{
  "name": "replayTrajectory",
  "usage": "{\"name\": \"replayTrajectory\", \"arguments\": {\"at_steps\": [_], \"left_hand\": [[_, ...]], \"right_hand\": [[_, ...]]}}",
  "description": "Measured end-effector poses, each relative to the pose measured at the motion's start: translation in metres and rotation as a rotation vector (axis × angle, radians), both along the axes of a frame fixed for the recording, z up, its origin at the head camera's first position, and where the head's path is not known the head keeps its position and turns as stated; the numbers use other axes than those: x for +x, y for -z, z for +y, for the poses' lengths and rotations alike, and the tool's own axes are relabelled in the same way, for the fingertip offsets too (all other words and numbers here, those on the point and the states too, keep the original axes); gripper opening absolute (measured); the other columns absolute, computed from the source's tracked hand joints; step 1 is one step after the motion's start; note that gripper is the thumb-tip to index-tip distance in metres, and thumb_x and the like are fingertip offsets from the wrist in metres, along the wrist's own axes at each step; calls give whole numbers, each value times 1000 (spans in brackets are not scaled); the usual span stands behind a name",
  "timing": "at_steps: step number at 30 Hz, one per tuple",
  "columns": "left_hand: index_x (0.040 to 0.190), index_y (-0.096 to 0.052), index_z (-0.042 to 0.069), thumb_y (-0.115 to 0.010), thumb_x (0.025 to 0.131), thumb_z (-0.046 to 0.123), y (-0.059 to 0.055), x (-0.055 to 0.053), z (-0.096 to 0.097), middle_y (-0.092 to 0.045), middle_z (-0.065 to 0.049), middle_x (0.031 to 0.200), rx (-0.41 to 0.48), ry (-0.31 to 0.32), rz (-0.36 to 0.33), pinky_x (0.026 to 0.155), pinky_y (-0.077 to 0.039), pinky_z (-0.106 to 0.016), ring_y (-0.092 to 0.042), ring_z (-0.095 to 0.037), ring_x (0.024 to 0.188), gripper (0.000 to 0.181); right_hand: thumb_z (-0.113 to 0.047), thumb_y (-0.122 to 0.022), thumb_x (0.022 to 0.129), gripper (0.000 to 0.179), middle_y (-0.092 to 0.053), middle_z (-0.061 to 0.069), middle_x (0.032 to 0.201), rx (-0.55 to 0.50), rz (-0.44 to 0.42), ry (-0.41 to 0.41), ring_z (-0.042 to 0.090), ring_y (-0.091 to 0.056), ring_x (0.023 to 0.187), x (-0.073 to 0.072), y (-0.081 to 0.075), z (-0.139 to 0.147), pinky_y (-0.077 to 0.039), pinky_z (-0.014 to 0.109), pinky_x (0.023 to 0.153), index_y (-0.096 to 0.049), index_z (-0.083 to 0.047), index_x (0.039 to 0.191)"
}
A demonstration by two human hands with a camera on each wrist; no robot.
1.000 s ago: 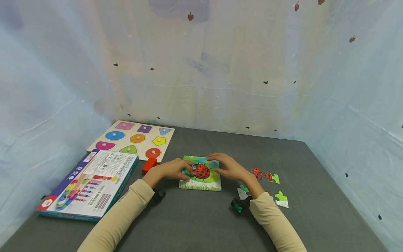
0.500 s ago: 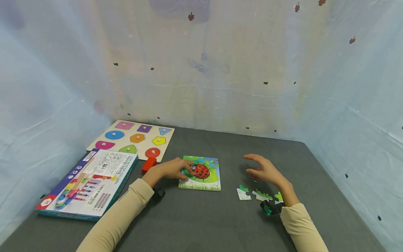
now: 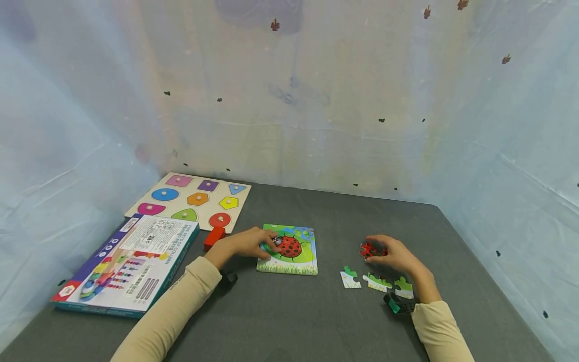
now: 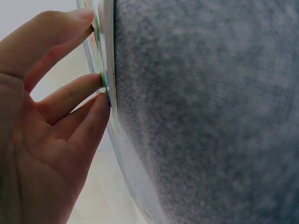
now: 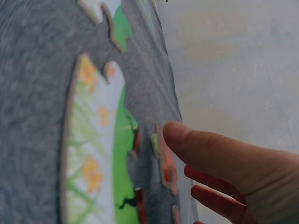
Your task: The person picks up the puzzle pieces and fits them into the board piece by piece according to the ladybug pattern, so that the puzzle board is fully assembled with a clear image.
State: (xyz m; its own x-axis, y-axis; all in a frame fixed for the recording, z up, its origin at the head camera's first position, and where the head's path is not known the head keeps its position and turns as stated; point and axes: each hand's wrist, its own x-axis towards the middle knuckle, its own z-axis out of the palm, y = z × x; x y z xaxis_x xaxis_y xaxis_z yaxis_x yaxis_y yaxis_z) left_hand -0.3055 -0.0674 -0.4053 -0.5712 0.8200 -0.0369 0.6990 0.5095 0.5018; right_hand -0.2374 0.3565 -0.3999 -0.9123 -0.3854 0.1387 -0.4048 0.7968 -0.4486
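The ladybug puzzle board (image 3: 298, 264) lies on the dark table in front of me in the head view. My left hand (image 3: 246, 242) rests on its left side, fingertips touching the board's face, as the left wrist view also shows of the hand (image 4: 51, 116). Off to the right, my right hand (image 3: 397, 255) is at the red jigsaw piece (image 3: 368, 250), thumb and fingers spread around it. In the right wrist view, the thumb (image 5: 205, 144) comes close to or touches that red piece (image 5: 167, 161); a firm grip does not show.
Nearer me lie a left white-green jigsaw piece (image 3: 350, 279), a grassy middle piece (image 3: 377, 282) and a right green-white piece (image 3: 403, 287). At left are a toy box (image 3: 131, 266), a shape peg board (image 3: 212, 201) and a red block (image 3: 214, 238). Plastic sheeting (image 3: 289, 141) encloses the table.
My right hand has left the puzzle board, moved right, and come down around the red jigsaw piece. The left hand has stayed on the board.
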Motion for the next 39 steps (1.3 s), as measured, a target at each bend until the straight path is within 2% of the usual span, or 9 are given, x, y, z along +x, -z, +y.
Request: {"name": "replayTrajectory", "arguments": {"at_steps": [4,8,13,25,32,39], "left_hand": [[111,-71,14,-70,83,17,0,0,0,-43,-14,141,0,5,0,105,-29,-51,-35,-29,134,28],[111,-71,14,-70,83,18,-1,-1,0,-44,-13,141,-2,4,3,105,-29,-51,-35,-29,134,28],[111,-71,14,-71,83,18,-1,-2,0,-44,-13,141,-1,2,6,105,-29,-51,-34,-29,134,28],[111,-71,13,-70,84,18,-3,0,1,-44,-13,141,-6,-3,5,106,-27,-51,-35,-28,134,28],[111,-71,15,-70,84,19,-3,0,1,-46,-12,140,-23,-20,12,105,-30,-50,-37,-29,132,27],[111,-71,14,-70,84,19,-2,1,1,-45,-12,140,-17,-24,2,105,-29,-50,-36,-29,133,27]], "right_hand": [[-24,-75,79,60,-54,23,125,11,2,5,35,-55,100,-1,6,2,-46,46,76,-53,4,127],[-23,-76,78,59,-54,23,123,6,27,3,39,-53,108,-3,11,4,-44,53,84,-54,4,126],[-21,-76,78,57,-55,23,122,-28,43,-7,39,-53,107,-4,12,4,-43,54,84,-55,4,124],[-23,-78,77,63,-54,21,121,-43,-9,15,38,-51,109,-10,12,-1,-42,54,87,-52,4,127],[-23,-78,76,69,-48,18,118,-120,-25,39,35,-49,109,-16,10,-20,-40,54,90,-47,1,132],[-17,-78,77,72,-42,19,120,-218,-10,-45,33,-48,108,-25,5,-55,-38,52,96,-42,3,136]]}}
